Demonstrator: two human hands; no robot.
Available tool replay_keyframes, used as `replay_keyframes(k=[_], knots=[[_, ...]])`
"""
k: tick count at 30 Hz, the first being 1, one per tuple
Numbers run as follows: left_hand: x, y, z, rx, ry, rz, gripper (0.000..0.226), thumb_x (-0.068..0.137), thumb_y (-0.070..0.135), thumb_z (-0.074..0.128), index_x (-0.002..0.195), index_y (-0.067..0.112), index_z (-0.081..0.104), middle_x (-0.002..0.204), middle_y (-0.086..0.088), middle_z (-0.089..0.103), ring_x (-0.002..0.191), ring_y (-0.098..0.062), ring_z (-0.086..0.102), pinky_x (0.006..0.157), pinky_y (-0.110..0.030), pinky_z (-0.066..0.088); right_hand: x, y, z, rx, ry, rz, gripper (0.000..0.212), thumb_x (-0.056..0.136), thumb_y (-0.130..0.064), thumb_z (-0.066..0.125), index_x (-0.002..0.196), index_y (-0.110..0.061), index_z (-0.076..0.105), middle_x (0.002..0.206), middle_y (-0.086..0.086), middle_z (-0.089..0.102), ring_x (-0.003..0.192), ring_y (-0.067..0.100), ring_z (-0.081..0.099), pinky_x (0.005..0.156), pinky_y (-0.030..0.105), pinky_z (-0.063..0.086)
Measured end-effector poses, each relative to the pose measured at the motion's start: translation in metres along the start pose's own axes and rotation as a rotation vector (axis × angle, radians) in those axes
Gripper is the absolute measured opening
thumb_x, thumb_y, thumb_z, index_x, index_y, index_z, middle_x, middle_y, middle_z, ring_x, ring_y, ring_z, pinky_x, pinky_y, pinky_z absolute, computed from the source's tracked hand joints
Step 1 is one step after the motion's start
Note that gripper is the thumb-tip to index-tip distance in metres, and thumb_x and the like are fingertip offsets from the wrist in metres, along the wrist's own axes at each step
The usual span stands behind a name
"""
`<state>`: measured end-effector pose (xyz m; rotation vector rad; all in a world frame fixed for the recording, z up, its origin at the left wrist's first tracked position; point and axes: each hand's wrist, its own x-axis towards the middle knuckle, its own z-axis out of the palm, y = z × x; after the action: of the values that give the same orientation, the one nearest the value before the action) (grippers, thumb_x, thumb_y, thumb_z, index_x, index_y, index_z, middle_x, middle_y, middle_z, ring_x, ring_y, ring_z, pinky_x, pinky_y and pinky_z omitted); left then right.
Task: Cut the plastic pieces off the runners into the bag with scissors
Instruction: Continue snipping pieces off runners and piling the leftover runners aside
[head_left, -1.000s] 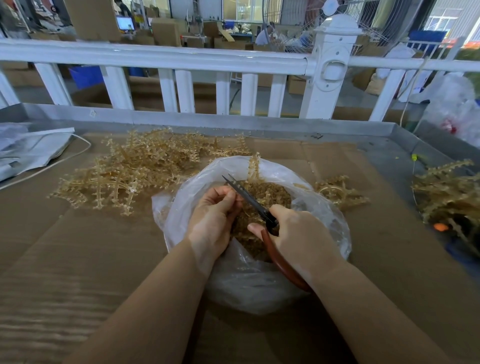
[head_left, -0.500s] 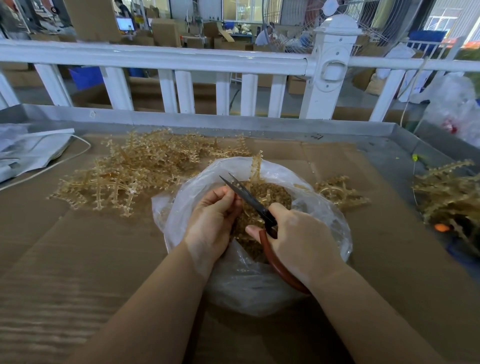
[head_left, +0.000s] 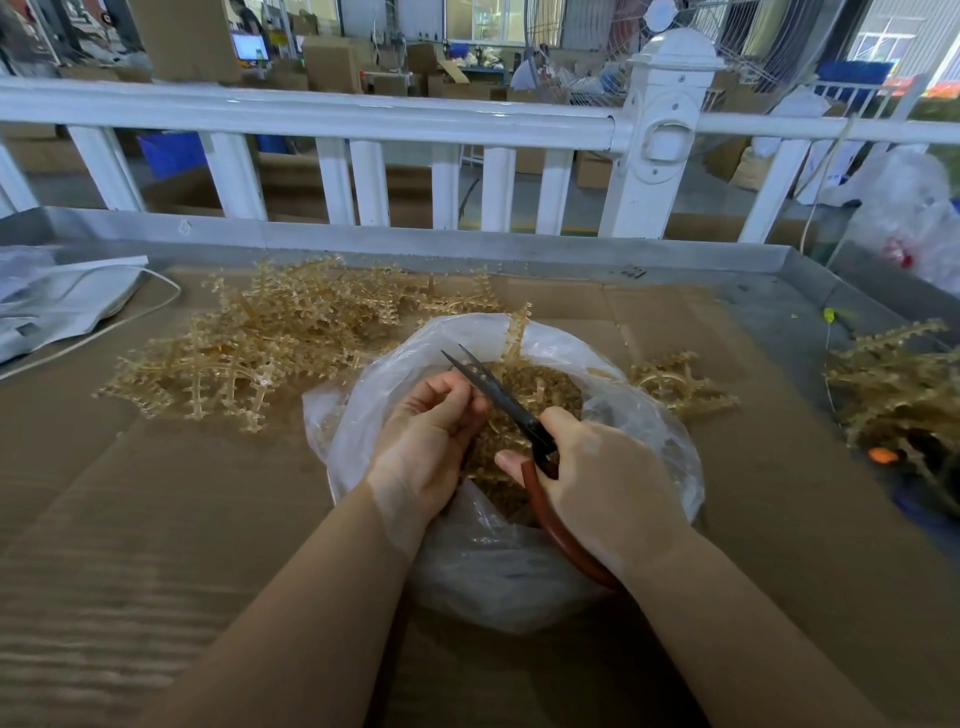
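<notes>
Scissors (head_left: 498, 400) blades parted wider than before, over bag (head_left: 649, 431) of amber pieces.

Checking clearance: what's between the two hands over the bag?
In the head view, the scissors' dark blades run between the left hand and right hand, above the cut pieces in the bag.

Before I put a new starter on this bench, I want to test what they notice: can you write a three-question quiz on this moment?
1. Which hand holds the scissors?
2. True or false: the plastic bag is empty.
3. The large heap of runners lies on which side of the bag: A the person's left, B the person's right, C nearer the person?

Key: 1 the right hand. 2 false, cut pieces fill it. 3 A.
</notes>
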<state>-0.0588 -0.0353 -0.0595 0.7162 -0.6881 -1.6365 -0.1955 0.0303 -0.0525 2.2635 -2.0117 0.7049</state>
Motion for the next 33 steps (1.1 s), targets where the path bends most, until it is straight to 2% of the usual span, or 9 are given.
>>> replay_keyframes(k=[2,5,8,12,19,28,33], knots=[[0.0002,0.0003,-0.0005,-0.008,-0.002,-0.007,0.020,0.093,-0.003,0.045,0.079,0.008,0.055,0.062,0.000,0.060,0.054,-0.005,0.060,0.064,-0.016,0.054,0.0002,-0.0007,-0.0007,-0.006,0.004,-0.003,0.033,0.088,-0.065,0.041,0.083,-0.032,0.037,0.068,-0.011,0.050,0.063,0.007,0.048,0.052,0.015,0.026],[0.0012,0.0015,-0.0012,-0.029,0.006,-0.037,0.015,0.091,0.000,0.048,0.084,0.007,0.058,0.074,-0.003,0.060,0.057,-0.007,0.061,0.067,-0.019,0.055,0.0003,-0.0008,-0.0010,-0.002,-0.001,0.002,0.034,0.088,-0.065,0.041,0.083,-0.031,0.037,0.068,-0.011,0.050,0.063,0.008,0.049,0.054,0.019,0.028],[0.0016,0.0022,-0.0018,-0.052,0.015,-0.061,0.008,0.089,0.005,0.052,0.088,0.008,0.060,0.080,-0.005,0.061,0.062,-0.009,0.062,0.071,-0.020,0.055,0.0004,-0.0006,-0.0010,0.000,-0.004,0.001,0.033,0.088,-0.064,0.040,0.082,-0.032,0.035,0.067,-0.011,0.048,0.062,0.008,0.048,0.052,0.018,0.026],[-0.0001,0.0021,-0.0024,-0.047,-0.016,-0.058,0.005,0.086,0.005,0.054,0.086,0.005,0.059,0.079,-0.005,0.061,0.061,-0.007,0.062,0.072,-0.019,0.055,0.0021,-0.0005,-0.0011,0.010,-0.006,-0.001,0.033,0.089,-0.064,0.040,0.082,-0.031,0.036,0.067,-0.011,0.047,0.062,0.007,0.047,0.052,0.016,0.026],[0.0005,-0.0003,0.0009,0.016,-0.001,-0.027,0.016,0.094,0.002,0.046,0.085,0.003,0.058,0.070,-0.003,0.060,0.057,-0.006,0.059,0.069,-0.017,0.054,0.0000,0.0005,-0.0007,0.005,-0.017,0.000,0.033,0.089,-0.064,0.041,0.083,-0.031,0.036,0.069,-0.009,0.052,0.065,0.009,0.051,0.055,0.021,0.030],[0.0005,0.0003,0.0004,0.022,-0.004,-0.047,0.019,0.095,0.000,0.042,0.086,0.003,0.059,0.080,-0.007,0.057,0.068,-0.011,0.054,0.080,-0.022,0.050,0.0014,0.0020,-0.0029,-0.004,-0.041,-0.023,0.037,0.087,-0.066,0.040,0.084,-0.030,0.036,0.069,-0.009,0.050,0.065,0.011,0.052,0.059,0.023,0.036],[-0.0002,0.0017,0.0013,0.021,0.002,-0.052,0.020,0.094,-0.003,0.043,0.085,0.004,0.059,0.081,-0.007,0.058,0.062,-0.009,0.056,0.070,-0.018,0.052,0.0024,0.0026,-0.0032,0.029,-0.046,-0.021,0.036,0.087,-0.066,0.040,0.083,-0.030,0.036,0.070,-0.008,0.052,0.068,0.012,0.054,0.060,0.025,0.036]])
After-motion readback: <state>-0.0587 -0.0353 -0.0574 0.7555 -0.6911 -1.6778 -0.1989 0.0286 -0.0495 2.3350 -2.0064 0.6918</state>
